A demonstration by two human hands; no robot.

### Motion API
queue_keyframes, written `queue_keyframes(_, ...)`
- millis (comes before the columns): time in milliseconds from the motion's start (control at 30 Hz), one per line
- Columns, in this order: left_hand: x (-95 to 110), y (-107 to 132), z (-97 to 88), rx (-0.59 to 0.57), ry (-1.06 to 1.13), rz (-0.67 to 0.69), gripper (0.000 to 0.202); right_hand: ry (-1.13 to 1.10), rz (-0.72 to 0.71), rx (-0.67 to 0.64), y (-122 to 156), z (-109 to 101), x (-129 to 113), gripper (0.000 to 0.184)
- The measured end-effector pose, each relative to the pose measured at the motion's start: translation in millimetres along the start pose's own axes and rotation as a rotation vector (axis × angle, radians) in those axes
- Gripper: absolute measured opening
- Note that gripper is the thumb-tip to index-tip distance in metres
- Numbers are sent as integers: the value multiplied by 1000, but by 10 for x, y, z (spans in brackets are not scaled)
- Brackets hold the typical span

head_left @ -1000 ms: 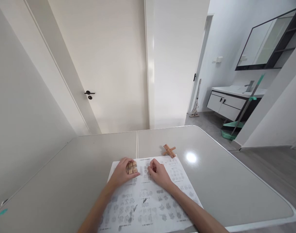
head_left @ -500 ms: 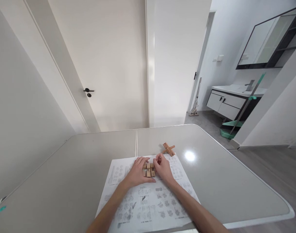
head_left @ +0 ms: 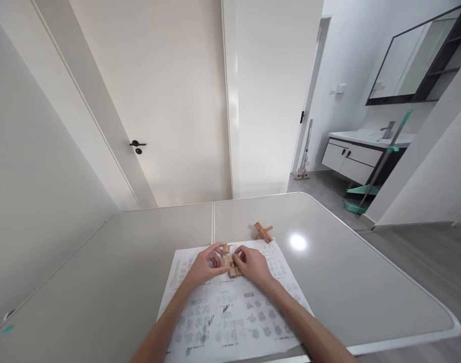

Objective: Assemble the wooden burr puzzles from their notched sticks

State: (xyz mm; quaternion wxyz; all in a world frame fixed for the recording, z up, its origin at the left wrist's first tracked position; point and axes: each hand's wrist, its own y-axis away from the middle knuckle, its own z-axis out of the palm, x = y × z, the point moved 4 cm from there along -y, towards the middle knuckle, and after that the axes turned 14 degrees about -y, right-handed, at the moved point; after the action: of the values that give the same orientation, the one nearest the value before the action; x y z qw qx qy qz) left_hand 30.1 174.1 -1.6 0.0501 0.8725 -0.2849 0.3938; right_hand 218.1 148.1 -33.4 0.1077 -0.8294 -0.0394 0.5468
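Note:
Small notched wooden puzzle blocks (head_left: pixel 235 273) sit between my hands over the far part of a printed instruction sheet (head_left: pixel 230 297). My left hand (head_left: pixel 204 265) grips a wooden puzzle piece (head_left: pixel 225 259) at the left of the group, thumb below and fingers above. From the right, my right hand (head_left: pixel 254 262) has its thumb and fingers closed at the edge of the blocks; its fingers partly cover them. Whether the pieces are joined is too small to tell. Beyond the right hand lies a cross-shaped wooden assembly (head_left: pixel 263 232), by the sheet's far right corner.
Both hands work above a grey table (head_left: pixel 102 282) with a pale rim and a seam down its far half. A closed door (head_left: pixel 177 101) stands behind it. To the right are a washbasin cabinet (head_left: pixel 351 156), a mop (head_left: pixel 306 156) and a green dustpan (head_left: pixel 354 205).
My left hand has shifted slightly left and now pinches a wooden piece at the group's left side. The blocks' outline has changed from a compact cluster to a more spread one.

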Motion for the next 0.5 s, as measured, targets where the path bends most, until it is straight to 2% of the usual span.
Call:
queue_keyframes(333, -25, -20, 16, 47, 181, -57, 71, 26, -69, 0, 20, 39, -32, 5)
queue_keyframes(433, -64, -28, 28, 66, 235, -78, 73, -118, 17, 75, -14, -6, 9, 12)
queue_keyframes(500, -87, -29, 40, 79, 238, -97, 73, -331, 88, 128, -48, -41, 46, 19)
